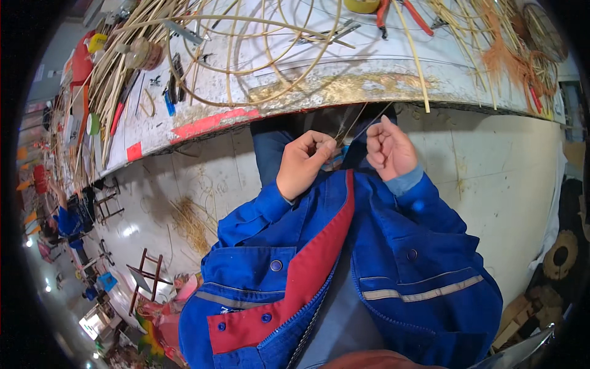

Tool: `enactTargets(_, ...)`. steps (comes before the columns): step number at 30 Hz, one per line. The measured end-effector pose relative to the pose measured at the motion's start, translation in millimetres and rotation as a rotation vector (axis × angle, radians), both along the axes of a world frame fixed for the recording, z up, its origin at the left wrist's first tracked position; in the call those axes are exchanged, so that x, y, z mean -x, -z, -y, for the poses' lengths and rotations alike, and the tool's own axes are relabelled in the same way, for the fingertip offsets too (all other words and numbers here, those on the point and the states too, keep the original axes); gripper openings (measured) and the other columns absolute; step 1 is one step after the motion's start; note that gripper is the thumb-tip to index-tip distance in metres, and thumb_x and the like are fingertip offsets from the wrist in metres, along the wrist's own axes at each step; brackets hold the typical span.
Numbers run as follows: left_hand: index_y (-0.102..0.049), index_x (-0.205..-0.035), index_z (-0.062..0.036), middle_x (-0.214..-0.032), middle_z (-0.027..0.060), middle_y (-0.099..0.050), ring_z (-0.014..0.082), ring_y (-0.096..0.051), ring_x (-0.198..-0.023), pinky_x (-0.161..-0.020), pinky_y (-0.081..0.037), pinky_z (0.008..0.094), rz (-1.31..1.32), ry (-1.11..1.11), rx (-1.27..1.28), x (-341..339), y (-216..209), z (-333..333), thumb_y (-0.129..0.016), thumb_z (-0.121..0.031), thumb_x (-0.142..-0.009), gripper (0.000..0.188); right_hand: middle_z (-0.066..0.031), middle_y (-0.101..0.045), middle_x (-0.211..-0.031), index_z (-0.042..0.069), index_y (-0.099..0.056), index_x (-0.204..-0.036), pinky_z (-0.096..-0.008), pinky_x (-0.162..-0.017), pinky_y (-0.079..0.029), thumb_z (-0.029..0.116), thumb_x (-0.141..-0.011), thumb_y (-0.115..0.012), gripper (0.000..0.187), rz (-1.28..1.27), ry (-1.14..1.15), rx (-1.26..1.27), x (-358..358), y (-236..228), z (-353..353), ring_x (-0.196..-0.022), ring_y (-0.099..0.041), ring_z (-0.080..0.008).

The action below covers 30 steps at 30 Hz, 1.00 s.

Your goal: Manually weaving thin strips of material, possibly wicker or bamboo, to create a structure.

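In front of my jacket, just off the table's near edge, both of my hands are raised. My left hand [305, 161] is closed in a pinch, thumb against forefinger, at a small bunch of thin strands [342, 130]. My right hand [390, 149] is beside it, its fingers curled inward and one fingertip pointing up. Fine lines of strand run between the two hands and up toward the table edge. What the right fingers grip, if anything, is too small to make out.
On the worn white table [215, 80] lie bent cane hoops [319, 58], a straight cane strip [418, 61] over the near edge, red-handled pliers [418, 18], bundled sticks [114, 80], a jar [144, 54] and orange fibre [499, 55]. Cane scraps [193, 221] and a stool [147, 277] are on the floor.
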<state>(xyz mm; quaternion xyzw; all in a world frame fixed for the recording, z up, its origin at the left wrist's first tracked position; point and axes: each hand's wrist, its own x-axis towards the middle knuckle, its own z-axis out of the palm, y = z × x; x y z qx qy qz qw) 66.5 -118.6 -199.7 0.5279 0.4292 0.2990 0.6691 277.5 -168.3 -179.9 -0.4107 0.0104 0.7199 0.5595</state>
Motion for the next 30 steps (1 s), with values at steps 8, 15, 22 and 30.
enactTargets(8,-0.064,-0.1,-0.0015,-0.085,0.0011,-0.065,0.0072,-0.059,-0.073,-0.067,-0.049,0.023,0.111,0.016,0.138,6.3,1.4,-0.7,-0.064,-0.021,-0.095,0.02,-0.0005,-0.059,-0.072,0.003,-0.064,-0.096,-0.02,-0.045,-0.037,0.02,-0.095,-0.063,0.017,0.705,-0.212,-0.212,28.6,13.7,-1.2,-0.054,-0.051,-0.0052)
enactTargets(15,-0.064,-0.099,-0.0019,-0.083,0.0011,-0.064,0.0063,-0.057,-0.072,-0.065,-0.048,0.0218,0.15,0.024,0.158,4.4,-3.3,3.3,-0.065,-0.019,-0.095,0.017,0.0001,-0.063,-0.075,0.002,-0.064,-0.094,-0.0197,-0.051,-0.042,0.014,-0.092,-0.068,0.013,0.814,-0.209,-0.36,42.9,11.8,-12.5,-0.061,-0.054,-0.0036)
enactTargets(22,-0.063,-0.098,-0.0006,-0.079,0.0016,-0.064,0.0062,-0.059,-0.07,-0.063,-0.047,0.0216,0.098,0.045,0.168,7.4,-5.5,4.1,-0.065,-0.015,-0.095,0.014,-0.0044,-0.066,-0.086,0.002,-0.063,-0.096,-0.0204,-0.052,-0.044,0.015,-0.093,-0.066,0.014,0.68,-0.13,-0.273,28.4,15.7,-19.0,-0.066,-0.059,-0.0064)
enactTargets(30,-0.063,-0.098,-0.0001,-0.078,0.0017,-0.064,0.006,-0.058,-0.069,-0.064,-0.047,0.0214,0.111,0.043,0.13,11.9,-1.8,8.8,-0.064,-0.014,-0.095,0.014,-0.0119,-0.069,-0.102,0.003,-0.06,-0.098,-0.0209,-0.053,-0.045,0.014,-0.093,-0.064,0.013,0.277,0.024,-0.175,19.1,24.5,-23.8,-0.069,-0.064,-0.011)
